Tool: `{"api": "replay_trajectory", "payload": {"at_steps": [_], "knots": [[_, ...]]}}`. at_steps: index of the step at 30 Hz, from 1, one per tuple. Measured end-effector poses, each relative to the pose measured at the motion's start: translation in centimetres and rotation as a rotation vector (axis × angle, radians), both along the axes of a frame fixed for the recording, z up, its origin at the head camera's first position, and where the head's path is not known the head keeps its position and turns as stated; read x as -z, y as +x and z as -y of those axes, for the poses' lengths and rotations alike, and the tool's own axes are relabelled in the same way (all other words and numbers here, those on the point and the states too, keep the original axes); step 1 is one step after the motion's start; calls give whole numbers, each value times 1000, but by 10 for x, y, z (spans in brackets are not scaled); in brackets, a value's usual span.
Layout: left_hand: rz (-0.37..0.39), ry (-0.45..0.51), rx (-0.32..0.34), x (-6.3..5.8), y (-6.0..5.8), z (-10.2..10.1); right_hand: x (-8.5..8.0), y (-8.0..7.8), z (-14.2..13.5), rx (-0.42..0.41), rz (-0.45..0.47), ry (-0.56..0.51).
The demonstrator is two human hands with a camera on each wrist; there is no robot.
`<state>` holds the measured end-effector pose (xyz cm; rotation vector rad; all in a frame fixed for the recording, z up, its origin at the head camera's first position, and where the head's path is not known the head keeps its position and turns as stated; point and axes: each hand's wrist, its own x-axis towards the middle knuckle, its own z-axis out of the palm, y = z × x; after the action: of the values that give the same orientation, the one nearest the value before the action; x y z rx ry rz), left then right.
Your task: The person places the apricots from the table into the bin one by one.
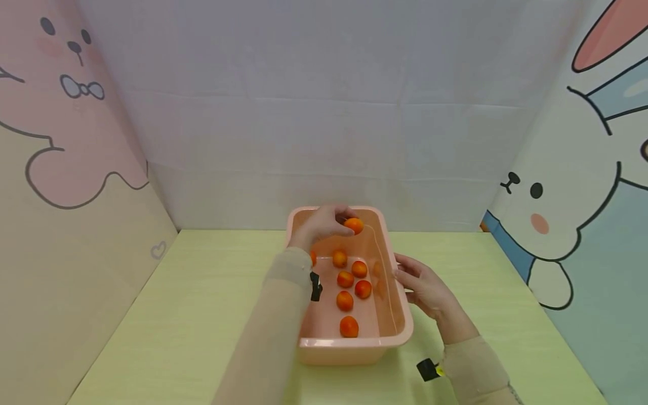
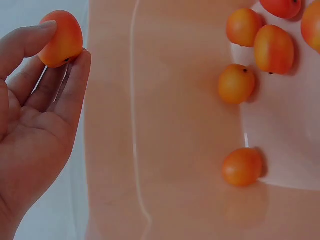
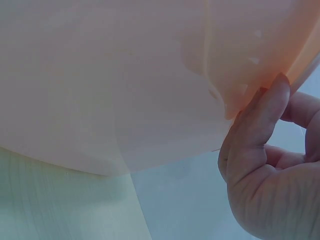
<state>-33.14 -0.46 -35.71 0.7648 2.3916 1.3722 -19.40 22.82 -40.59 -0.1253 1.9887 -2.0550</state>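
Note:
My left hand (image 1: 324,222) is over the far part of a pink plastic basin (image 1: 400,332), pinching an orange-red fruit (image 1: 354,225) between thumb and fingertips. In the left wrist view that fruit (image 2: 62,39) is smooth and rounded, with a small dark spot underneath. Several similar fruits (image 1: 345,301) lie scattered on the basin's floor, one partly hidden by my left wrist. At the basin's right side, my right hand (image 1: 427,287) holds the rim. The right wrist view shows its fingers (image 3: 275,100) against the outer wall below the rim, thumb on the other side.
The basin stands on a pale yellow-green table (image 1: 217,292), close to the white back wall (image 1: 324,112). Side panels with cartoon animals (image 1: 572,225) border the table left and right. A small black tag (image 1: 428,369) hangs by my right sleeve.

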Motion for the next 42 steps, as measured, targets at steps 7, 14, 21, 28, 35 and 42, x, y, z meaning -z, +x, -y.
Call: {"api": "replay_trajectory", "payload": {"at_steps": [7, 14, 21, 28, 35, 42], "knots": [[60, -8, -43, 16, -2, -3, 0, 0, 1, 1, 4, -12], [70, 10, -49, 25, -5, -7, 0, -1, 1, -5, -1, -6], [95, -66, -66, 32, -4, -7, 0, -1, 2, -1, 5, -9], [148, -112, -94, 37, -3, -7, 0, -1, 3, 8, 7, 10], [137, -53, -128, 33, -3, -6, 0, -1, 3, 12, 17, 16], [39, 19, -97, 10, -2, -8, 2, -2, 2, 8, 10, 13]]}}
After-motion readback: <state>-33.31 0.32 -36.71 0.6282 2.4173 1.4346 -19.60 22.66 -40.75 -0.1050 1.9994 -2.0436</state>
